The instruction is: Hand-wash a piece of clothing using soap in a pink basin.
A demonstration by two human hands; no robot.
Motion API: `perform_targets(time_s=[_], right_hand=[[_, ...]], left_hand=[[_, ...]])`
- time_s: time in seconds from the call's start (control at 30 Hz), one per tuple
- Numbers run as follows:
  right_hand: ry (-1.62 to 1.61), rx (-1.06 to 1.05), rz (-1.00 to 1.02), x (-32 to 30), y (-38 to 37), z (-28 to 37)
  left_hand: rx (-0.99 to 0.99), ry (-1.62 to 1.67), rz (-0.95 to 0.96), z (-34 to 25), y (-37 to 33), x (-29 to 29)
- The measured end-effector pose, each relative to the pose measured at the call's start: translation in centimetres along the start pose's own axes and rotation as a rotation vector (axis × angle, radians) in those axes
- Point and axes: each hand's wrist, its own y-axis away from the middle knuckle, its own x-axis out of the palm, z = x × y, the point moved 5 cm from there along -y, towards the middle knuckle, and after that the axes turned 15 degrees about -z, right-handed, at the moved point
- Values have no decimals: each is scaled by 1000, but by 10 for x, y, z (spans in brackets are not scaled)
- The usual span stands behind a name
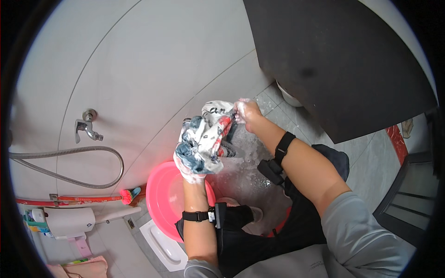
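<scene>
A wet, bunched-up piece of patterned cloth (201,139), white with blue-grey and red prints and dark lettering, is held up in front of me. My left hand (191,174), foamy at the wrist, is closed on its lower left part; the cloth hides most of those fingers. At the cloth's upper right edge my right hand (247,114) is closed on it, its fingers coated in white suds. Below and between my arms lies soapy water (259,173) with bubbles, its container mostly hidden by my legs and arms.
A pink basin (160,199) stands left of my left forearm, beside a white squat toilet (162,245). On the wall are a metal tap (87,127) and a shower hose (111,153). A large dark panel (333,60) juts in at upper right, with a white bucket (288,96) under it.
</scene>
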Motion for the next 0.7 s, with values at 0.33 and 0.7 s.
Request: perform_targets(time_s=[0.33,0.7], right_hand=[[8,281,360,-3,7,-23],[100,-717,127,15,55,81]], left_hand=[[-649,313,258,34,26,-14],[-1045,352,-222,31,5,-5]])
